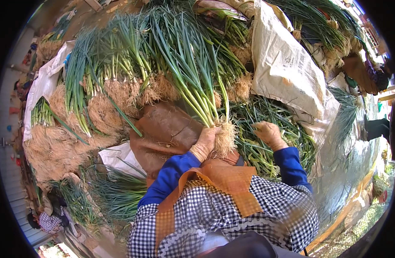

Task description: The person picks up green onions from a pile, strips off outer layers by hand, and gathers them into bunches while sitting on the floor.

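Observation:
My left hand (205, 144) is wrapped around the lower stalks of a small bunch of spring onions (204, 105). Their pale, hairy roots hang just right of my fist, and the long green leaves reach away from me. Apart from the bunch, to its right, is my right hand (269, 134). Its fingers are curled in toward the thumb, and whatever is between them cannot be made out. Under that hand lies a heap of loose leaves and stripped stalks (266, 150). A brown sheet (163, 129) covers my lap beneath the left hand.
Large piles of spring onions (115, 56) with matted roots (105, 114) spread ahead and to the left. A pale woven sack (287, 64) lies at the right, with more onions (317, 26) beyond it. Green leaves (120, 193) lie by my left side. Another person (51, 221) is at the lower left.

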Demonstrator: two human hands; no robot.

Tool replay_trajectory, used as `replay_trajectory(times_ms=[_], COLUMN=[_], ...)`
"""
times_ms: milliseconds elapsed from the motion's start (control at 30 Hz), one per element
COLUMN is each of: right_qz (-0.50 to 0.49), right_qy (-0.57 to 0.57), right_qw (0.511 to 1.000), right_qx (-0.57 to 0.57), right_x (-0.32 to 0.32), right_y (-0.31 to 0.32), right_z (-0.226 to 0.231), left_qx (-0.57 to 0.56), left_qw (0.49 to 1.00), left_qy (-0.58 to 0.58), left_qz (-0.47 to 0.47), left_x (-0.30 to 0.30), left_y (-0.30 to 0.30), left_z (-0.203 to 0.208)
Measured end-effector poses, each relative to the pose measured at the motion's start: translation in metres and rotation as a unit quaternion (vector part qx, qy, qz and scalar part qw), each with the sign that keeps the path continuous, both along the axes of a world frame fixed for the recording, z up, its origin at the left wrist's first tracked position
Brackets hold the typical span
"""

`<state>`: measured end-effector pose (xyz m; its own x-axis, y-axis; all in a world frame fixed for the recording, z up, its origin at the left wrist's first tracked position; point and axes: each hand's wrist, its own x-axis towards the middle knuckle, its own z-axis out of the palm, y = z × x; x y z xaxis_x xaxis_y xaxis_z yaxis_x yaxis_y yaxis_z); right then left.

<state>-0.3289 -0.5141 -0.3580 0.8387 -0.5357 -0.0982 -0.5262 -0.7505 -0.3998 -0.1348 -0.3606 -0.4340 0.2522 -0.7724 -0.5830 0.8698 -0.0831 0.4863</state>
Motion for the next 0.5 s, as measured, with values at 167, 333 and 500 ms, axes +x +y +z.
replay_trajectory(times_ms=[167,333,500], right_qz=[0.055,0.153,0.053], right_qy=[-0.184,-0.204,-0.156], right_qw=[0.975,0.959,0.839], right_qx=[0.108,0.121,0.519], right_x=[0.084,0.097,0.049], right_y=[0.014,0.019,0.024], right_z=[0.013,-0.007,0.040], left_qx=[-0.017,-0.027,-0.045], left_qw=[1.000,1.000,0.998], left_qy=[-0.009,-0.013,-0.036], left_qz=[-0.010,-0.008,0.002], left_x=[0.004,0.007,0.005], left_y=[0.004,0.010,0.006], left_z=[0.013,-0.006,0.028])
